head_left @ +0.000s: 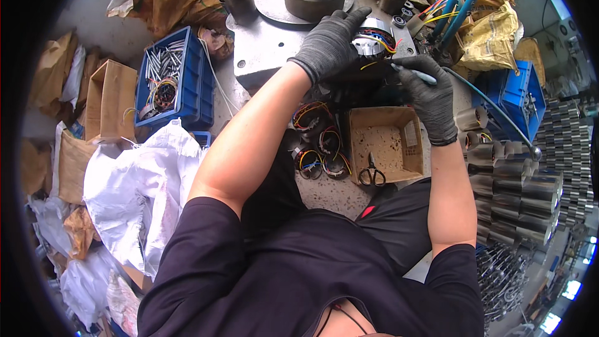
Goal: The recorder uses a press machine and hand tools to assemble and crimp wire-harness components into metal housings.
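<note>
My left hand (331, 43), in a dark grey knit glove, grips a round silver motor housing (373, 30) from its left side, fingers reaching over its far edge. Red, blue and yellow wires come out of the housing, which sits on the front part of a heavy metal press base (265, 50). To the right of it, my gloved right hand (430, 97) is closed around a slim grey marker-like tool (418, 75). Its tip points toward the wires and looks apart from them. My left palm and the housing's left side are hidden.
Between my legs lie several wired stators (334, 165) and an open cardboard box (384, 140) with scissors (372, 173). A blue crate (203, 87) of metal pins stands left, near a white sack (146, 181). Stacked metal cylinders (518, 193) and a blue bin (521, 103) fill the right.
</note>
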Motion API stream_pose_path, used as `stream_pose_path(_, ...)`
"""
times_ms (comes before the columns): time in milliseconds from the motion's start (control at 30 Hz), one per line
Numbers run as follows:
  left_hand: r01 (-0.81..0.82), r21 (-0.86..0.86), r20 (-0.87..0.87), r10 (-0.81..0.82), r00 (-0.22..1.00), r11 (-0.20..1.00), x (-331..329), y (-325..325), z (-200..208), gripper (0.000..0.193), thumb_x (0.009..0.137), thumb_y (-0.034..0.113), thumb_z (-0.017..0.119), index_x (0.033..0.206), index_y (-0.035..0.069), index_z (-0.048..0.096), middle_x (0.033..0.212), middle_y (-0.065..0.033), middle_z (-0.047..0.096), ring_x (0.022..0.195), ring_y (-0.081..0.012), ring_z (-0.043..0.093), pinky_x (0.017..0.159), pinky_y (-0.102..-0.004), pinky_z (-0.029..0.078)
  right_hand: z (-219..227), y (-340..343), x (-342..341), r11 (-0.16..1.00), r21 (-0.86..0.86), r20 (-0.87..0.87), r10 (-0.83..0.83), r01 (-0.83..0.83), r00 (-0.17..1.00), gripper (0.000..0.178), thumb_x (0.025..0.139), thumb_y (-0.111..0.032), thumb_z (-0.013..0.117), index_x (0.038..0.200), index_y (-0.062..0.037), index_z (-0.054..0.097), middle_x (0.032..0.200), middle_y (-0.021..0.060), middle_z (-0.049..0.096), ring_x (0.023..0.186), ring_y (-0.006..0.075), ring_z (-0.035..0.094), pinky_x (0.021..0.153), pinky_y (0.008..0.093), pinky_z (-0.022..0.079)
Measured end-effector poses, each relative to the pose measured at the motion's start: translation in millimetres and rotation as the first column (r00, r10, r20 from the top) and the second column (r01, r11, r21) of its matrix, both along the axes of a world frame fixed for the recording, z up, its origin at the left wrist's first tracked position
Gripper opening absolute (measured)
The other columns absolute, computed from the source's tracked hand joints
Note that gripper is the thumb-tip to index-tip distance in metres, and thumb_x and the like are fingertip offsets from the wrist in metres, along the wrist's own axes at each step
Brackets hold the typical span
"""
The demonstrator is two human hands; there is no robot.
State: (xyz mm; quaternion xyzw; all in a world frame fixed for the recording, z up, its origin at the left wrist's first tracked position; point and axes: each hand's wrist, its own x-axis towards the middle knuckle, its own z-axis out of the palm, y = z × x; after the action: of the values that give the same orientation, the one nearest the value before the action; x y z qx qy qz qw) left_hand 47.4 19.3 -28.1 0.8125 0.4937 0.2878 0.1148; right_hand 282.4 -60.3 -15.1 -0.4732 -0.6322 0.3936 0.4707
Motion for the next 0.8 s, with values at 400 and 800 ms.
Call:
stream_pose_path(400, 0.019, -0.049, 0.032, -0.017, 0.999, 0.999, 7, -2, 6, 0.093, 0.082, 0.051, 0.080, 0.157, 0.013, 0.040, 0.137, -0.0288, 0.056, 0.129, -0.0454, 0.054, 0.112, -0.0495, 0.044, -12, -1, -7, 0.991, 0.112, -0.125, -0.056, 0.070, 0.991, 0.013, 0.096, 0.000, 0.069, 0.109, -0.0013, 0.071, 0.100, 0.0066, 0.073, 0.084, 0.0124, 0.072, 0.074, 0.0253, 0.058)
stream_pose_path(800, 0.012, -0.034, 0.038, -0.011, 0.999, 0.999, 6, 1, 2, 0.095, 0.079, 0.044, 0.082, 0.157, 0.011, 0.039, 0.134, -0.0283, 0.059, 0.127, -0.0442, 0.056, 0.113, -0.0489, 0.043, -10, 1, 5, 0.998, -0.070, -0.193, -0.010, -0.004, 0.981, 0.009, 0.094, -0.003, 0.072, 0.102, -0.0012, 0.072, 0.088, 0.0041, 0.071, 0.081, 0.0097, 0.067, 0.075, 0.0257, 0.056)
